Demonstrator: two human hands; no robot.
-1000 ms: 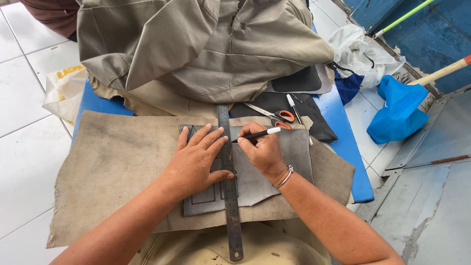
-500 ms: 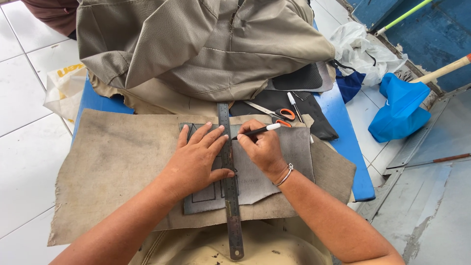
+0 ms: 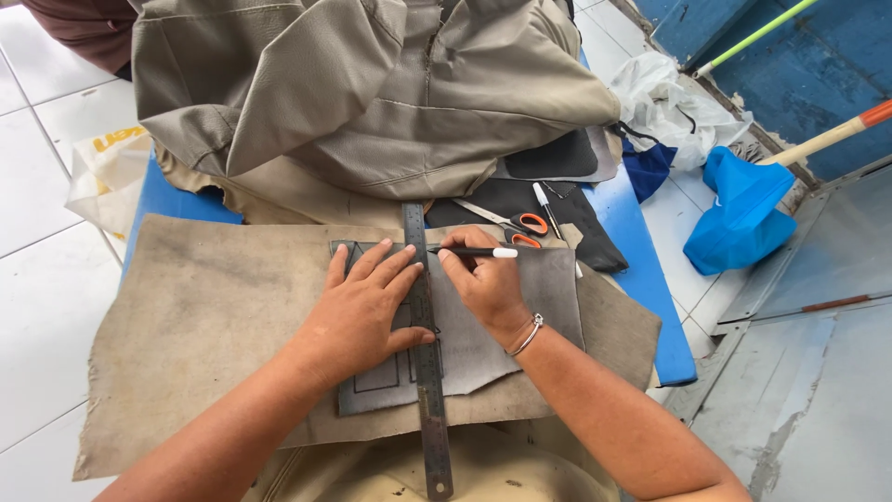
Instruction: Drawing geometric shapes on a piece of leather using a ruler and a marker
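Observation:
My left hand (image 3: 362, 311) lies flat with fingers spread on a grey sheet (image 3: 548, 288) and presses a long steel ruler (image 3: 429, 390) that runs up and down across it. My right hand (image 3: 485, 284) holds a black pen with a white cap (image 3: 478, 252), its tip at the ruler's right edge near the sheet's far end. Dark drawn lines show on the grey sheet below my left hand. The sheet rests on a larger tan cloth (image 3: 195, 316) spread over a blue table (image 3: 641, 279).
A heap of beige fabric (image 3: 372, 93) fills the far side of the table. Orange-handled scissors (image 3: 516, 223) and a second pen (image 3: 544, 204) lie on black material behind my right hand. A blue bag (image 3: 743, 209), stick handles and white plastic sit on the floor at right.
My right hand and the pen have shifted slightly along the ruler's edge near the sheet's far end. My left hand and the ruler stay put.

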